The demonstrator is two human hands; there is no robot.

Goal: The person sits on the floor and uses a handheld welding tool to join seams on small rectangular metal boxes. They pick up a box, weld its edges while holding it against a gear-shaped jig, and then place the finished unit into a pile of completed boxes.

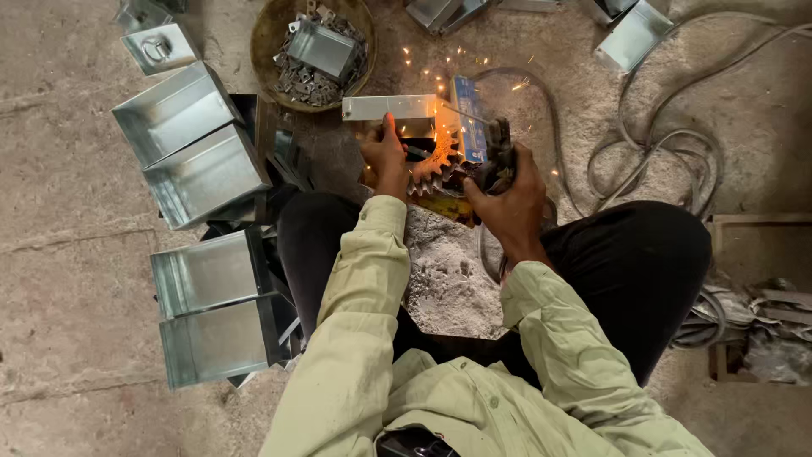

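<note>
Left hand (386, 157): fingers curled, pressing on the near edge of a metal box (397, 108); whether it pinches the sheet I cannot tell.
Box: lies on its side just beyond both hands, bright orange glow and sparks (440, 144) at its right end.
Right hand (512, 199): wrapped tight around a dark holder (499, 152), whose tip points toward the glow.
Far left: four open boxes (199, 224) stacked along the floor beside the person's left knee, with a small square lid (161, 46) above them.
Upper middle: round pan (269, 34) full of small metal bits, one more box resting in it.
Centre: grey ash heap (444, 279) between the knees, below the hands.
Right: cables (660, 144) looping over the floor, well apart from the box; a further box (633, 35) near the top edge.
</note>
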